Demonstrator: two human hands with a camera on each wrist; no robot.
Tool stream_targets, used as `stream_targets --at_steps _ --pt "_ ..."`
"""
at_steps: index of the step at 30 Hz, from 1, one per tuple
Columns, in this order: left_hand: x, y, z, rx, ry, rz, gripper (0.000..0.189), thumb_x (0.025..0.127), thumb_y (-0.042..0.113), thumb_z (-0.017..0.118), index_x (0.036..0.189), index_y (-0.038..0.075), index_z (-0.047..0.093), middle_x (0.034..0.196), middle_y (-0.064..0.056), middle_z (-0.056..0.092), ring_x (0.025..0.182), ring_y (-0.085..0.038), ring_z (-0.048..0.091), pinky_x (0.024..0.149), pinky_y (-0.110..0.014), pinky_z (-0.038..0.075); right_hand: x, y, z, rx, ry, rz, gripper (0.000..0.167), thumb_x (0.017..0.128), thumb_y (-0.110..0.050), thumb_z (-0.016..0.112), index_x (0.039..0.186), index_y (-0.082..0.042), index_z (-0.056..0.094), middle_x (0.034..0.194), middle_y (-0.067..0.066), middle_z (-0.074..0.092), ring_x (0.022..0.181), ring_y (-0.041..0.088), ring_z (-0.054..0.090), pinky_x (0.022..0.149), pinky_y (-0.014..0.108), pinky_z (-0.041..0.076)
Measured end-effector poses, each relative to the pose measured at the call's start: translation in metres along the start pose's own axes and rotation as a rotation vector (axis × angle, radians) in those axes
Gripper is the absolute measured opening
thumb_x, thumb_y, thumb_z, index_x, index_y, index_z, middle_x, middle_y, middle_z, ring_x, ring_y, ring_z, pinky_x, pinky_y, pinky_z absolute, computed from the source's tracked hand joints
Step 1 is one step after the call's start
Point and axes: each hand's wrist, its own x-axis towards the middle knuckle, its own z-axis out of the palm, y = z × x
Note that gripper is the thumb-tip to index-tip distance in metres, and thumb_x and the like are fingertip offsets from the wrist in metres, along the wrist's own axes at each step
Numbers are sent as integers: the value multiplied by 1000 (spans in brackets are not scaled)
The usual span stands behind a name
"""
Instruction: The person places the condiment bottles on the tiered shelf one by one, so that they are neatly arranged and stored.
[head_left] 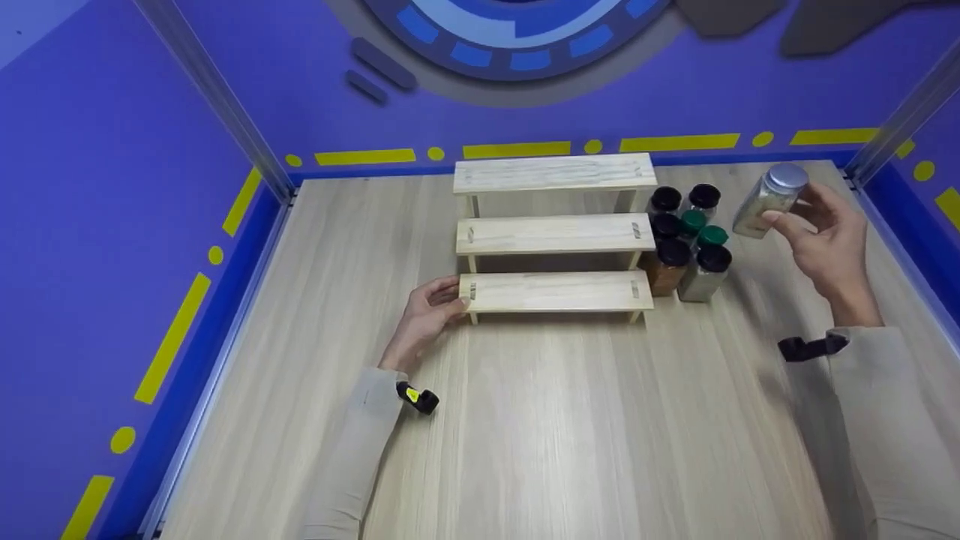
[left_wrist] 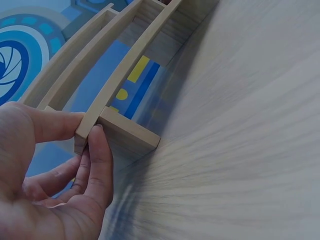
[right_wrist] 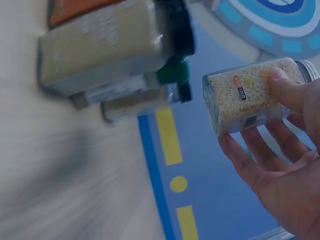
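A wooden three-step rack (head_left: 555,291) stands on the table near the back wall, its steps bare. My left hand (head_left: 429,315) pinches the left end of its lowest step; in the left wrist view, thumb and fingers (left_wrist: 100,165) close on the board's end (left_wrist: 89,125). Raised over the right side of the table, my right hand (head_left: 832,240) grips a spice jar (head_left: 770,201) with a silver lid, tilted. Pale yellowish grains fill this jar (right_wrist: 250,92) in the right wrist view, where a small label shows on its side.
Right beside the rack's right end stands a cluster of several spice jars (head_left: 703,279), with black or green lids. One front jar (head_left: 666,276) holds an orange-brown powder. Blue panels (head_left: 525,124) with yellow marks wall in the table (head_left: 540,420) at the back and sides.
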Motion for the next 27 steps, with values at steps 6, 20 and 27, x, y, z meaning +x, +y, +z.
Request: stream_targets --at_steps 6,20,27 --pt "-1 -1 1 -17 11 -1 51 97 -3 71 147 -3 58 143 -23 63 130 -31 62 96 -32 64 13 -35 16 79 -27 -54 56 94 0 79 147 -11 65 133 -3 70 115 13 67 88 10 59" --pt "1 1 0 -4 -7 58 49 97 -6 69 145 -6 60 140 -24 65 125 -30 64 92 -30 65 40 -97 78 135 -102 -263 55 92 4 80 144 -7 67 131 3 74 113 15 70 96 17 60" --pt "0 0 1 5 -5 62 49 96 -6 69 145 -8 59 137 -25 65 125 -31 64 92 -29 65 50 -123 112 152 -156 -317 52 92 3 81 141 -8 69 131 2 75 116 14 70 105 27 58"
